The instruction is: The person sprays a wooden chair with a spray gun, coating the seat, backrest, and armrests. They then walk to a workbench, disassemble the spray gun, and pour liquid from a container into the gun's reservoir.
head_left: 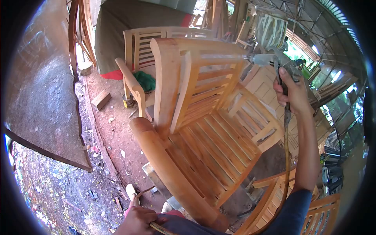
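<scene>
A right hand (290, 88) lifts a grey metal spray gun (267, 59) beside a honey-brown wooden armchair (231, 147) with a slatted seat and back, its nozzle aimed at the broad top rail (215, 47). Fingers wrap the handle with little gap, the thumb lying high along the body; how far the trigger is pressed cannot be told. A faint haze by the nozzle suggests that a coat is being sprayed along the rail. Low in the frame, the left hand (137, 220) curls around a thin amber hose (158, 228), its palm hidden from view, while a yellowish-brown hose (286, 145) hangs from the gun's handle past the forearm; whether the two are one length cannot be seen.

The armchair stands upright in front of the person, its thick rounded armrest (172, 168) nearest the body. Behind it are a pale slatted wooden bench (129, 43), a dark green cloth (144, 81) and a small paint-marked tin (128, 101); a brown wooden block (101, 100) lies on the reddish dirt floor (117, 129).

By this view, the next move calls for a level wrist, a steady nozzle distance and slack hose clear of the wood
</scene>
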Available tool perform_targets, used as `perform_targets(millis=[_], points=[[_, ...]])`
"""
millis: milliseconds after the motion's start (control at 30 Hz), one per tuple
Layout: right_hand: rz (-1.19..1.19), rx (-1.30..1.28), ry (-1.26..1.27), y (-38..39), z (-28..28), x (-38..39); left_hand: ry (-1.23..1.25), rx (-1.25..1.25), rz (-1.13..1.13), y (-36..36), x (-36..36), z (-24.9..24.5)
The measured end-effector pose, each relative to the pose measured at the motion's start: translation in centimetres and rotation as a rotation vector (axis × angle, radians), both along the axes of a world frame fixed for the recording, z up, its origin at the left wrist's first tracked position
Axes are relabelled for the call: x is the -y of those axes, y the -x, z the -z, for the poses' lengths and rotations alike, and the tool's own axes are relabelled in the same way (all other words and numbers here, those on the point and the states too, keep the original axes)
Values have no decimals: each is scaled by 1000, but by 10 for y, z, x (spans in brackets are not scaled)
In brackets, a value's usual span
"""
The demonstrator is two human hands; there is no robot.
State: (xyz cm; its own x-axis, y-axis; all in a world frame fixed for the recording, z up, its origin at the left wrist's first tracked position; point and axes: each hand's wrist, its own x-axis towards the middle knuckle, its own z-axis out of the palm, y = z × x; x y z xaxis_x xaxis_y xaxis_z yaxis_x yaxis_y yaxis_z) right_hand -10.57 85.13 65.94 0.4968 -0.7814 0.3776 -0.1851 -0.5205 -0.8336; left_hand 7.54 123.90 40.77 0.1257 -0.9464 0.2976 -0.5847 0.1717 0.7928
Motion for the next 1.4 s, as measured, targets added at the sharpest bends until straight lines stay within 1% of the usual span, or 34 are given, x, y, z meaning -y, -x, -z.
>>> perform_targets(millis=[67,167,233,267,333,433,467,567,600,633,667,700,867,900,967,1000,1100,1133,1200,1267,1367,1400], points=[[-112,39,-47,-3,-5,-11,12,4,16,2,2,-3],[-113,47,-73,-13,-15,-7,2,-2,23,1,4,-7],[-79,12,-56,-20,-20,10,-41,-11,16,-5,3,-8],[-60,-8,-47,-23,-22,21,-12,-29,3,-8,3,-4],[56,-28,-12,-26,-24,44,55,-69,-20,-15,4,11],[203,-30,39,-27,-26,84,-26,-70,14,-40,8,13],[251,-30,56,-27,-27,99,-107,-41,16,-52,9,18],[404,-79,111,-23,-28,154,-127,-9,92,-75,28,7],[459,-65,129,-24,-27,169,-38,-41,62,-75,34,8],[511,-47,147,-27,-26,183,-91,-39,80,-80,38,9],[561,-27,165,-30,-26,196,-90,-64,115,-87,43,11],[598,-29,204,-36,-26,203,-91,-91,149,-94,48,12],[728,-89,395,-53,-26,237,-159,-35,136,-120,58,15],[708,-101,324,-55,-27,235,-169,-19,133,-124,58,16],[672,-126,182,-58,-38,210,-162,-68,156,-130,60,13],[569,-70,204,-67,-40,177,-147,-43,202,-135,60,17],[381,8,136,-78,-41,94,-121,-71,272,-140,62,23],[329,5,104,-79,-41,72,-136,-82,268,-138,62,20],[230,6,35,-76,-40,35,-108,-28,287,-134,63,12],[118,7,-23,-68,-39,10,-54,-16,303,-127,63,11],[-35,56,-83,-59,-25,-14,-81,-30,288,-111,59,7],[-76,81,-98,-55,-18,-22,-46,-32,311,-107,58,9]])
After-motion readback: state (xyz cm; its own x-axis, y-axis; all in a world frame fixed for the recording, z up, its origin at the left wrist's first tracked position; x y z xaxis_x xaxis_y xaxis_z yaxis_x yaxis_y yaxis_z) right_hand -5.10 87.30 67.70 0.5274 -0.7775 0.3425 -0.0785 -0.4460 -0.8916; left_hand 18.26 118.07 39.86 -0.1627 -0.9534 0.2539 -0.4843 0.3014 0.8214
